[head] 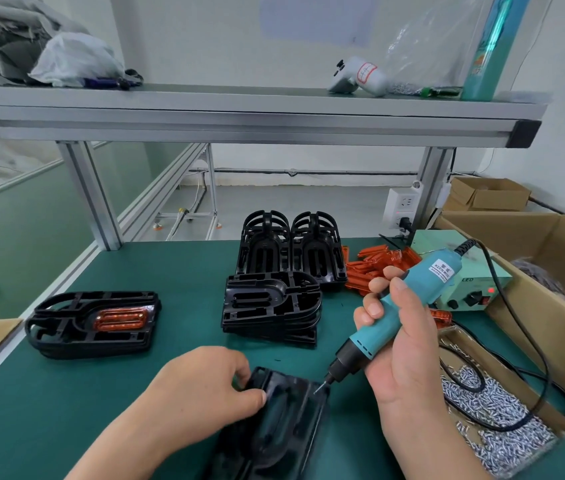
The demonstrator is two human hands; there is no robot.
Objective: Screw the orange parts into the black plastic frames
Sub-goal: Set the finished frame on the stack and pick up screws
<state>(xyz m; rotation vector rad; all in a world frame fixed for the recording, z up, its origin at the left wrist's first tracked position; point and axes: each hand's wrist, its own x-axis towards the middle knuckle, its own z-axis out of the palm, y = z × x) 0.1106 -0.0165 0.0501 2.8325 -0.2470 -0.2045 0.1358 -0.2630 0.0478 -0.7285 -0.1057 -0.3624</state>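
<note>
A black plastic frame [284,427] lies tilted on the green mat at the bottom centre. My left hand [201,386] grips its upper left edge with thumb and curled fingers. My right hand [399,341] holds a teal electric screwdriver [395,306], whose bit tip touches the frame's upper right corner. A pile of orange parts [374,268] lies behind, right of centre. At the left sits a black frame stack [90,323] whose top frame carries a fitted orange part [120,319].
Black frames lie stacked at centre [270,306], with more standing upright behind [288,247]. A cardboard tray of silver screws [496,410] sits at the right, with the screwdriver's power box [464,282] and cardboard boxes [551,258] beyond. An aluminium shelf [239,116] spans overhead.
</note>
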